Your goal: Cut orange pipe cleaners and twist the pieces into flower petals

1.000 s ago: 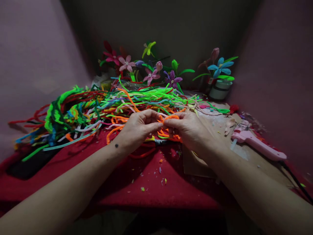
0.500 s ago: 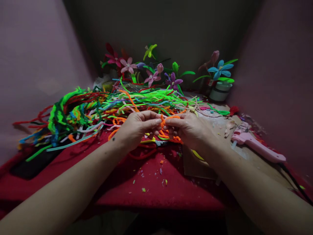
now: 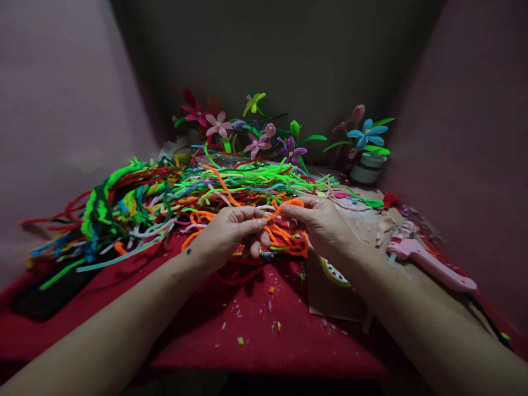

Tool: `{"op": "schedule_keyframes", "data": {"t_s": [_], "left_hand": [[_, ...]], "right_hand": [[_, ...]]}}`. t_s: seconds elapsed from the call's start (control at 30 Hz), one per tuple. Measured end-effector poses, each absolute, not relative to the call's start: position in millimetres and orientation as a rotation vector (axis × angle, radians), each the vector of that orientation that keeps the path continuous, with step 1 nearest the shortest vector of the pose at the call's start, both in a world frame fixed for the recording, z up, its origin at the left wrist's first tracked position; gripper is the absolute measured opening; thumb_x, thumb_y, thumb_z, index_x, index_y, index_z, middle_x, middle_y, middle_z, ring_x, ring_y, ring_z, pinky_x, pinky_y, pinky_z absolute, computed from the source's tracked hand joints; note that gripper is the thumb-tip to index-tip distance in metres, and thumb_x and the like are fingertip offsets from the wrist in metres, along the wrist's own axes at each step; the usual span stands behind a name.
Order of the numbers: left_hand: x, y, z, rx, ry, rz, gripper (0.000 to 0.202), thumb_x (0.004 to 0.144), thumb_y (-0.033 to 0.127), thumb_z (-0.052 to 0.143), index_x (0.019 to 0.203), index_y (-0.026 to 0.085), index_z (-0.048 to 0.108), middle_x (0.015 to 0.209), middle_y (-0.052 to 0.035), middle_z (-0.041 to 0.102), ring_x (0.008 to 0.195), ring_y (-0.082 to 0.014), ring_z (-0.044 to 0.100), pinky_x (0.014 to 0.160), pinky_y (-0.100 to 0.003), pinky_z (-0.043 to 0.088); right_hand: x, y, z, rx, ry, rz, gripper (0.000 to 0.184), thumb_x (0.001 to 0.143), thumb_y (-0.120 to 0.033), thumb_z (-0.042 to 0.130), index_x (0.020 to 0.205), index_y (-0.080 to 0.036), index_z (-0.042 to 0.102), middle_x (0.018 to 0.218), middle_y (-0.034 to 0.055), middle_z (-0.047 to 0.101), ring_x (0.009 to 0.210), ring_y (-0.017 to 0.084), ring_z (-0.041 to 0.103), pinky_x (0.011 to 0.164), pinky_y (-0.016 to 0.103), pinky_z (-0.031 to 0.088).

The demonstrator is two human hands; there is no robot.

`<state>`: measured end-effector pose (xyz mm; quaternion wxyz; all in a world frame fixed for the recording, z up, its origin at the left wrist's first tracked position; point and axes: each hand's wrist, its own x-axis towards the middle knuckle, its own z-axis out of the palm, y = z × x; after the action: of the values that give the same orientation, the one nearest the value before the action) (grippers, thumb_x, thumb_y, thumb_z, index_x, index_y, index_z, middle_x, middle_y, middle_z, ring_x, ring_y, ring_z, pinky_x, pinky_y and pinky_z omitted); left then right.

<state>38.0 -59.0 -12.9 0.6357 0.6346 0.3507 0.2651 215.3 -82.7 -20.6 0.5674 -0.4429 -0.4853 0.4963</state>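
Note:
An orange pipe cleaner [image 3: 291, 203] is stretched between my two hands above the table. Thumb and forefinger of my left hand [image 3: 233, 232] pinch its lower left end. My right hand [image 3: 324, 220] pinches it on the other side, where it bends into a loop near the fingertips. Just below lie more orange pipe cleaners [image 3: 284, 237] in a loose bundle. Scissors [image 3: 270, 256] rest under my left fingers, partly hidden. Behind my hands spreads a heap of green pipe cleaners [image 3: 247, 176] mixed with other colours.
Pipe-cleaner flowers [image 3: 256, 145] stand at the back, with a blue flower [image 3: 367, 132] by a jar [image 3: 368, 168]. A pink glue gun [image 3: 433, 264] lies on cardboard at right. Twisted colourful bundles [image 3: 103, 198] and a dark flat object [image 3: 45, 297] are at left. Scraps dot the red cloth [image 3: 247, 341].
My hands have moved slightly apart, and the orange pipe cleaner now shows a bend by my right fingers. The whole view has shifted a little downward.

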Motion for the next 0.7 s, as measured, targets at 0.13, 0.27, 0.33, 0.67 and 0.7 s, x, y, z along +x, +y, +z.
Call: {"op": "schedule_keyframes", "data": {"t_s": [0.13, 0.27, 0.33, 0.67, 0.7], "left_hand": [[40, -64, -11, 1.484, 0.867, 0.568, 0.020, 0.081, 0.033, 0.058, 0.085, 0.013, 0.061, 0.062, -0.0016, 0.064, 0.042, -0.0068, 0.051, 0.043, -0.018, 0.036], [42, -64, -11, 1.515, 0.838, 0.612, 0.026, 0.083, 0.038, 0.056, 0.077, 0.014, 0.063, 0.062, -0.0022, 0.064, 0.045, -0.0080, 0.054, 0.050, -0.021, 0.042], [43, -63, -13, 1.489, 0.830, 0.683, 0.026, 0.081, 0.039, 0.058, 0.076, 0.015, 0.065, 0.066, -0.0018, 0.064, 0.049, -0.0081, 0.053, 0.052, -0.021, 0.043], [45, -64, -18, 1.554, 0.899, 0.698, 0.023, 0.073, 0.037, 0.066, 0.074, 0.014, 0.067, 0.059, 0.0021, 0.052, 0.050, -0.0068, 0.041, 0.049, -0.020, 0.033], [45, -65, -17, 1.571, 0.904, 0.712, 0.023, 0.073, 0.037, 0.066, 0.073, 0.014, 0.066, 0.059, 0.0021, 0.053, 0.050, -0.0068, 0.042, 0.049, -0.020, 0.033]], "right_hand": [[216, -87, -24, -1.028, -1.092, 1.223, 0.010, 0.065, -0.024, 0.067, 0.064, -0.014, 0.063, 0.056, -0.0022, 0.056, 0.049, 0.008, 0.047, 0.049, 0.023, 0.035], [217, -89, -26, -0.998, -1.078, 1.212, 0.009, 0.067, -0.022, 0.065, 0.063, -0.015, 0.062, 0.054, -0.0030, 0.054, 0.048, 0.007, 0.045, 0.049, 0.023, 0.034], [218, -89, -27, -0.972, -1.079, 1.205, 0.009, 0.068, -0.023, 0.065, 0.064, -0.015, 0.062, 0.054, -0.0033, 0.053, 0.048, 0.007, 0.045, 0.049, 0.022, 0.034], [213, -97, -18, -0.984, -1.158, 1.202, 0.010, 0.066, -0.022, 0.068, 0.067, -0.014, 0.063, 0.058, -0.0025, 0.057, 0.051, 0.008, 0.046, 0.051, 0.023, 0.036], [213, -97, -17, -0.999, -1.171, 1.198, 0.011, 0.065, -0.023, 0.069, 0.067, -0.014, 0.062, 0.056, -0.0028, 0.056, 0.050, 0.008, 0.046, 0.050, 0.023, 0.036]]}}
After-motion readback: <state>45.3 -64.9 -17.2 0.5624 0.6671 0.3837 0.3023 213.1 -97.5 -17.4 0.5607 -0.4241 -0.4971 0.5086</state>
